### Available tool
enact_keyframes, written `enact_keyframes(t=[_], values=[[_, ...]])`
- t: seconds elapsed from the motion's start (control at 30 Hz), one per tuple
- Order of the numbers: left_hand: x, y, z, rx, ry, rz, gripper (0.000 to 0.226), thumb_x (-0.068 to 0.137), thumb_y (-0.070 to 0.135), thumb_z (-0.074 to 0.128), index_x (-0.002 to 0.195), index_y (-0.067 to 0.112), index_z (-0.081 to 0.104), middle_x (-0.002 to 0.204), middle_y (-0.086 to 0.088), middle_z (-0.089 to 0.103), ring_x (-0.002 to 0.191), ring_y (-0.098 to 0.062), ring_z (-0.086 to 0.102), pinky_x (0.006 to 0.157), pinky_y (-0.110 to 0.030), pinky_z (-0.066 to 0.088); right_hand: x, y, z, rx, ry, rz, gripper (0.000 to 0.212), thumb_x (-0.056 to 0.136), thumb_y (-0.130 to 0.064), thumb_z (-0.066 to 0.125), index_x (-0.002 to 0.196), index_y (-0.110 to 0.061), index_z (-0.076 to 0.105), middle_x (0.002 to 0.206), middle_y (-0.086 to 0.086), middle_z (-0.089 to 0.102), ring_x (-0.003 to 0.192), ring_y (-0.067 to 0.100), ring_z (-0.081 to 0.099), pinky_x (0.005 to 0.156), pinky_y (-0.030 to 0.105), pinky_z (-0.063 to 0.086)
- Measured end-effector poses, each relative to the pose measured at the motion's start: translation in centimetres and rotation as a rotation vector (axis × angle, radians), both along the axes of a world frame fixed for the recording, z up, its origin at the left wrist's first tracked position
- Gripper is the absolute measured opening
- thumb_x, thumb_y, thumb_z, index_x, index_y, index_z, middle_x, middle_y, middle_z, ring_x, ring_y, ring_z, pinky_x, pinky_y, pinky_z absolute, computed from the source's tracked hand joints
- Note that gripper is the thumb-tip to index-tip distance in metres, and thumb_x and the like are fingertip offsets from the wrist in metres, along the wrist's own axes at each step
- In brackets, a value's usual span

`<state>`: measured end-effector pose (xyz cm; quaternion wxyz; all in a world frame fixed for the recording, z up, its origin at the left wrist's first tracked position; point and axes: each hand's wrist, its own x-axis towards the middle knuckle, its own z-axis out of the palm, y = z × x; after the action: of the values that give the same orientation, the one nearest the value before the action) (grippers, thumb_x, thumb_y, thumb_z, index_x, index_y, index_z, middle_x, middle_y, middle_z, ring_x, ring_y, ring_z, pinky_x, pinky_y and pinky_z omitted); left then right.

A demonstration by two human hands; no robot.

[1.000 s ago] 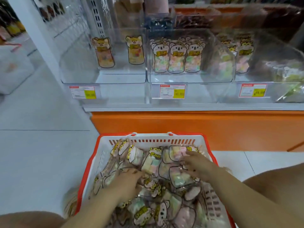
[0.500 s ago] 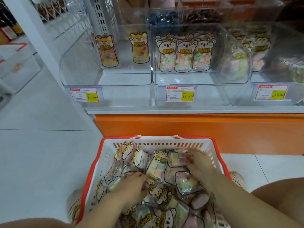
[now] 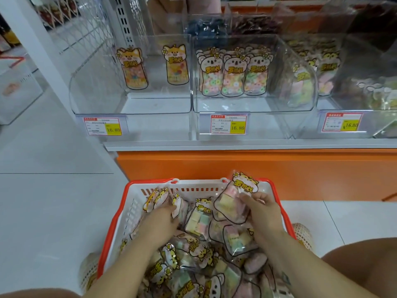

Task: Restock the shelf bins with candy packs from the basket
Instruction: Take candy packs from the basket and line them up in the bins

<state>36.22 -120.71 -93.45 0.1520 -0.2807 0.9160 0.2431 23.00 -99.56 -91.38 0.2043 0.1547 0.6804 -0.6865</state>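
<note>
A white basket with a red rim [image 3: 120,203] stands on the floor, filled with several clear candy packs printed with cartoon animals. My right hand [image 3: 263,209] pinches one candy pack [image 3: 233,200] of pastel cubes and holds it tilted above the pile, near the basket's far right corner. My left hand [image 3: 160,220] reaches into the left side of the pile and grips the edge of another pack [image 3: 163,197] that still lies among the others. Above, clear shelf bins hold upright packs: the left bin [image 3: 103,104] has two, the middle bin [image 3: 257,105] has three.
Price tags [image 3: 228,124] hang on the bin fronts. An orange base panel [image 3: 236,166] runs below the shelf, just behind the basket. A third bin [image 3: 354,106] at the right holds more packs. A white upright post [image 3: 43,48] stands left. My knees frame the basket.
My right hand has lifted one pack out of the pile toward the basket's far right corner. My left hand slid farther up the left side onto another pack. The view has moved closer to the shelf.
</note>
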Motion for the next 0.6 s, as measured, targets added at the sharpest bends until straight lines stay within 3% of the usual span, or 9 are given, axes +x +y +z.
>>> enact_keyframes(t=[0.07, 0.13, 0.2, 0.23, 0.3, 0.4, 0.47, 0.53, 0.6], values=[[-0.3, -0.6, 1.4, 0.017, 0.176, 0.135, 0.031, 0.098, 0.02, 0.061, 0.128, 0.019, 0.068, 0.143, 0.001, 0.059, 0.112, -0.018, 0.065, 0.099, -0.028, 0.048, -0.3, 0.3, 0.9, 0.076, 0.123, 0.06, 0.034, 0.078, -0.019, 0.083, 0.091, -0.015, 0.052, 0.077, 0.022, 0.064, 0.064, 0.025, 0.062, 0.057, 0.034, 0.048], [-0.5, -1.7, 3.5, 0.105, 0.353, 0.282, 0.02, 0.094, 0.016, 0.066, 0.109, 0.028, 0.074, 0.118, 0.003, 0.072, 0.087, -0.021, 0.071, 0.079, -0.028, 0.053, -0.5, 0.6, 2.0, 0.083, 0.197, 0.16, 0.046, 0.082, -0.017, 0.08, 0.115, -0.021, 0.049, 0.083, 0.01, 0.071, 0.073, 0.023, 0.071, 0.065, 0.032, 0.054], [-0.6, -2.6, 5.8, 0.242, 0.469, 0.374, 0.018, 0.092, 0.017, 0.07, 0.093, 0.035, 0.07, 0.098, 0.003, 0.074, 0.059, -0.021, 0.062, 0.057, -0.028, 0.049, -0.6, 0.7, 3.3, 0.053, 0.212, 0.323, 0.054, 0.087, -0.017, 0.076, 0.13, -0.027, 0.045, 0.09, 0.0, 0.076, 0.084, 0.02, 0.074, 0.079, 0.039, 0.056], [-0.5, -2.8, 6.8, 0.316, 0.513, 0.393, 0.018, 0.091, 0.017, 0.071, 0.092, 0.035, 0.069, 0.099, 0.003, 0.073, 0.06, -0.017, 0.06, 0.059, -0.027, 0.05, -0.7, 0.6, 3.9, 0.022, 0.217, 0.411, 0.049, 0.088, -0.019, 0.075, 0.13, -0.024, 0.052, 0.094, 0.001, 0.077, 0.087, 0.023, 0.074, 0.085, 0.048, 0.056], [-0.5, -2.4, 8.4, 0.431, 0.576, 0.423, 0.024, 0.089, 0.016, 0.075, 0.098, 0.036, 0.065, 0.108, 0.008, 0.069, 0.085, -0.017, 0.067, 0.079, -0.039, 0.057, -0.7, 0.6, 5.0, 0.0, 0.23, 0.495, 0.034, 0.086, -0.023, 0.075, 0.119, -0.023, 0.064, 0.096, 0.005, 0.076, 0.086, 0.028, 0.073, 0.091, 0.056, 0.054], [-0.6, -1.2, 9.9, 0.446, 0.645, 0.494, 0.036, 0.087, 0.015, 0.077, 0.105, 0.04, 0.06, 0.1, 0.004, 0.069, 0.085, -0.021, 0.066, 0.085, -0.051, 0.057, -0.2, 0.5, 6.9, 0.132, 0.395, 0.507, 0.028, 0.085, -0.025, 0.077, 0.111, -0.026, 0.065, 0.08, -0.008, 0.072, 0.078, 0.02, 0.07, 0.076, 0.04, 0.06], [-0.9, -0.2, 10.7, 0.463, 0.657, 0.531, 0.034, 0.088, 0.015, 0.075, 0.111, 0.036, 0.062, 0.085, 0.0, 0.066, 0.076, -0.024, 0.067, 0.082, -0.054, 0.057, 1.0, 0.3, 7.9, 0.203, 0.519, 0.525, 0.025, 0.084, -0.025, 0.077, 0.105, -0.03, 0.063, 0.078, -0.017, 0.068, 0.072, 0.002, 0.064, 0.063, 0.021, 0.054], [-1.3, 1.3, 11.2, 0.525, 0.625, 0.526, 0.033, 0.092, 0.014, 0.07, 0.118, 0.031, 0.063, 0.088, -0.007, 0.067, 0.077, -0.023, 0.067, 0.084, -0.054, 0.057, 2.6, -0.3, 8.5, 0.188, 0.569, 0.538, 0.021, 0.086, -0.022, 0.075, 0.099, -0.029, 0.06, 0.083, -0.022, 0.068, 0.075, -0.007, 0.062, 0.061, 0.011, 0.048], [-1.6, 3.0, 11.7, 0.648, 0.593, 0.519, 0.034, 0.094, 0.012, 0.066, 0.123, 0.03, 0.063, 0.103, -0.007, 0.067, 0.087, -0.02, 0.067, 0.089, -0.048, 0.058, 4.0, -0.7, 7.9, 0.168, 0.554, 0.577, 0.017, 0.09, -0.026, 0.071, 0.1, -0.031, 0.059, 0.092, -0.017, 0.069, 0.086, -0.005, 0.064, 0.068, 0.011, 0.05]])
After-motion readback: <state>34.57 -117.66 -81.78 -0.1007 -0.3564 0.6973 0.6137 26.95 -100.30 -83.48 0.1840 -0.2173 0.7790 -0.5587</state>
